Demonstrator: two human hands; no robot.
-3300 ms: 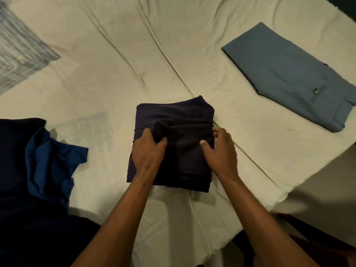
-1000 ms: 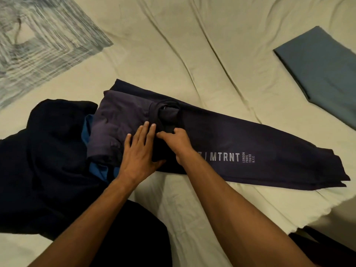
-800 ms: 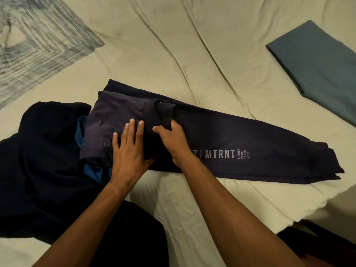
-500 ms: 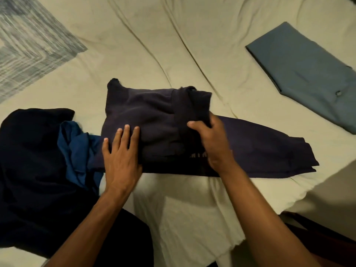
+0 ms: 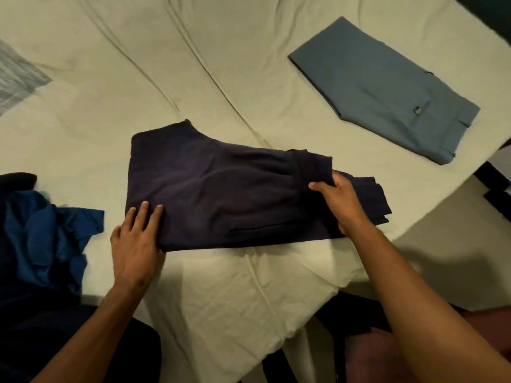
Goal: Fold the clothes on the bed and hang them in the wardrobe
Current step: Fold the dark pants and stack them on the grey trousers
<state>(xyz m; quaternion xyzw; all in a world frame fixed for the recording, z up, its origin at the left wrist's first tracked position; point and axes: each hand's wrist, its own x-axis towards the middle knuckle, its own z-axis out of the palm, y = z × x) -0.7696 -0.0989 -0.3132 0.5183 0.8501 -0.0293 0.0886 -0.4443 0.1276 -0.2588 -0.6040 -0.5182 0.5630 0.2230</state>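
**Navy joggers half-folded on bed, both hands on them**

Head view: your left hand [image 5: 135, 244] lies flat, fingers straight and together, pressing the near-left corner of the dark navy joggers [image 5: 221, 194]. It curls round nothing; the palm sits partly off the fabric on the cream bedsheet [image 5: 221, 78].

Your right hand [image 5: 343, 200] is at the right end of the top layer, thumb on top and fingers curled under the folded edge, pinching that fabric. A lower layer of the same joggers sticks out to the right past the hand, flat on the sheet.

The joggers lie in the middle of the bed, near its front edge, folded into a rough rectangle with the top-left corner poking up a bit. A pocket seam shows near the front edge.

Far right, well apart from the joggers: grey-blue trousers [image 5: 381, 87], folded flat, with a button [image 5: 417, 110] and back pocket visible, waistband end toward the bed's right edge.

Left edge: blue garment [image 5: 41, 239] crumpled, lying on and beside a dark garment pile [image 5: 25, 313] that runs down to the lower left. The blue one's tip is near your left hand, not touching.

Top left: grey patterned patch [image 5: 16, 78] on the bed; can't tell whether it is a pillow or a print.

Sheet wrinkled, with long creases running diagonally. Floor beyond the bed corner at lower right is dark and unclear.
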